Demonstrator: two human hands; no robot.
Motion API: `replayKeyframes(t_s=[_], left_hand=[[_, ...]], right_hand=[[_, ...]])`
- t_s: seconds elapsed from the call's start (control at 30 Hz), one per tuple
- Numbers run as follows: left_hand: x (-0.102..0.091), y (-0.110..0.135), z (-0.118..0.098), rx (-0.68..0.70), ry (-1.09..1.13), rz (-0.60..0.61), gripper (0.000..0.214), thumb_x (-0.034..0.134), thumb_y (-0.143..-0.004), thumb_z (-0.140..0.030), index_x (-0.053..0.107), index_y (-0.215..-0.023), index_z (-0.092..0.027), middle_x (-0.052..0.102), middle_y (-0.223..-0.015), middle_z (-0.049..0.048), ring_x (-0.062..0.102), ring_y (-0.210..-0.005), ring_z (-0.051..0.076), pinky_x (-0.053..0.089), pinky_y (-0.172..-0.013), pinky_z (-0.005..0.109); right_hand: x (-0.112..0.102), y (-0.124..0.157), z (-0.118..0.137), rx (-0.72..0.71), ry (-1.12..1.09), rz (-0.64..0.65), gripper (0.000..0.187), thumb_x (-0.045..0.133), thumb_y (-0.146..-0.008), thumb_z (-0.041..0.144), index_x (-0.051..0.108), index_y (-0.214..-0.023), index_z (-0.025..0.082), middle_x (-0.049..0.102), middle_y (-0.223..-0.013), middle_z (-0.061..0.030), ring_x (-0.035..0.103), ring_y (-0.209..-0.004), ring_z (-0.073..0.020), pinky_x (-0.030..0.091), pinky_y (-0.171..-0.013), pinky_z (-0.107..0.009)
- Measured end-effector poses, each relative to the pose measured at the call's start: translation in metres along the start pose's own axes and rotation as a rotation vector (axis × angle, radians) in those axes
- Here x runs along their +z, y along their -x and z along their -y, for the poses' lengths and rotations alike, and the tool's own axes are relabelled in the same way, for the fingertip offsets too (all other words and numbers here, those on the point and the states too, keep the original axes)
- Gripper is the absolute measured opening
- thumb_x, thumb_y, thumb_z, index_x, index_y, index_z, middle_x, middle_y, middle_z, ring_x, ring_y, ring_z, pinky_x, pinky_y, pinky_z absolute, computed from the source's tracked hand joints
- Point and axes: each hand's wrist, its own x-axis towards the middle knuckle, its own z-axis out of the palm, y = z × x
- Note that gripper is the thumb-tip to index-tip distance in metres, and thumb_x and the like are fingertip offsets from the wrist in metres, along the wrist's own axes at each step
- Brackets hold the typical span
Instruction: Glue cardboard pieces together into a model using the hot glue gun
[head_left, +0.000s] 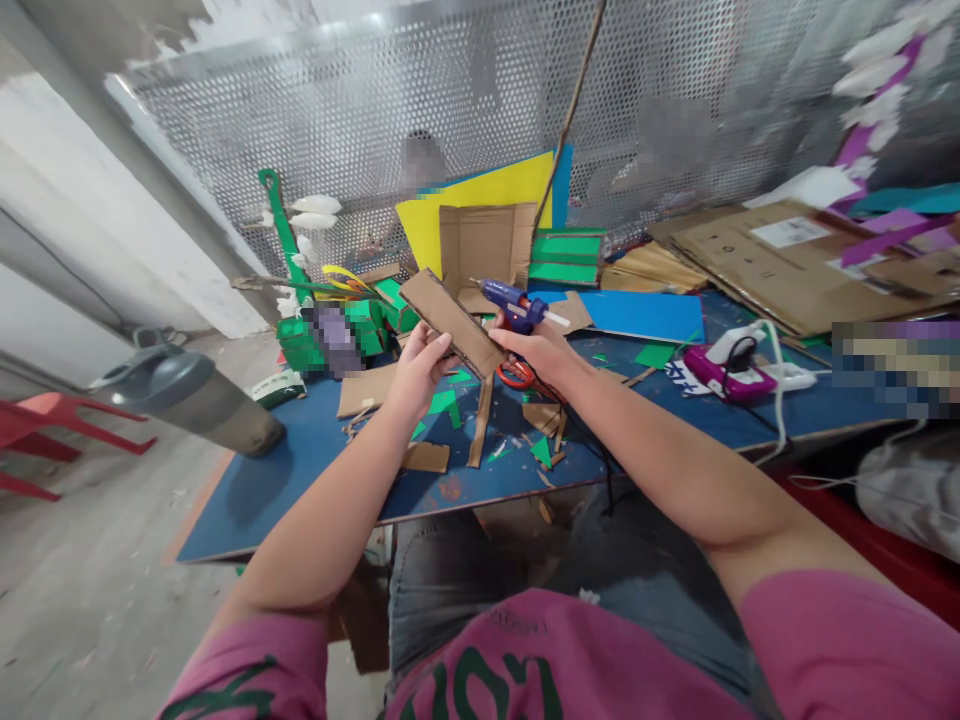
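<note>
Cardboard strip (pixel 454 318), cut but apparently not yet attached, is pinched by the left hand (pixel 424 362); at its right end, the right hand (pixel 538 352) grips a hot-glue gun (pixel 511 304).

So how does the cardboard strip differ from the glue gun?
The cardboard strip is plain brown; the glue gun is purple-blue. The strip is flat and straight-edged, the gun chunky and irregular. Your left hand grips the strip, your right hand the gun. Both are held above the table.
</note>
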Motion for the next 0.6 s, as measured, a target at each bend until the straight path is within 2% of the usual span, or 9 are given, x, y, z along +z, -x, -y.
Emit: replayKeyframes(t_s=[0.17, 0.37, 0.53, 0.6], left_hand=[[-0.003, -0.002, 0.002, 0.006, -0.021, -0.015, 0.053, 0.097, -0.079, -0.044, 0.071, -0.121, -0.026, 0.081, -0.12, 0.0045, 0.079, -0.1, 0.02, 0.064, -0.08, 0.028], [-0.003, -0.002, 0.003, 0.019, -0.005, -0.02, 0.05, 0.097, -0.08, -0.045, 0.073, -0.12, -0.026, 0.081, -0.12, 0.0047, 0.079, -0.098, 0.02, 0.064, -0.08, 0.028], [-0.002, -0.002, 0.0, 0.034, 0.012, -0.034, 0.049, 0.094, -0.084, -0.05, 0.074, -0.122, -0.028, 0.081, -0.125, 0.0052, 0.079, -0.102, 0.02, 0.065, -0.083, 0.029], [-0.002, -0.002, -0.001, 0.025, 0.027, -0.053, 0.049, 0.094, -0.084, -0.052, 0.074, -0.122, -0.029, 0.08, -0.127, 0.0054, 0.079, -0.104, 0.021, 0.066, -0.084, 0.03]], right_hand=[[-0.001, 0.002, 0.002, -0.008, 0.04, 0.052, 0.032, 0.083, -0.086, 0.052, 0.076, -0.1, 0.024, 0.074, -0.094, -0.0004, 0.065, -0.088, -0.0223, 0.053, -0.087, -0.036], [-0.002, 0.002, 0.006, -0.004, 0.056, 0.051, 0.034, 0.082, -0.086, 0.054, 0.075, -0.1, 0.024, 0.075, -0.092, -0.0003, 0.065, -0.085, -0.0218, 0.054, -0.084, -0.036], [-0.003, 0.005, 0.013, -0.04, 0.157, 0.008, 0.035, 0.084, -0.088, 0.057, 0.077, -0.098, 0.024, 0.075, -0.088, -0.0013, 0.067, -0.083, -0.0225, 0.056, -0.084, -0.038], [-0.002, 0.008, 0.017, -0.028, 0.103, -0.016, 0.038, 0.084, -0.089, 0.06, 0.077, -0.098, 0.024, 0.075, -0.086, -0.0018, 0.066, -0.077, -0.021, 0.055, -0.075, -0.037]])
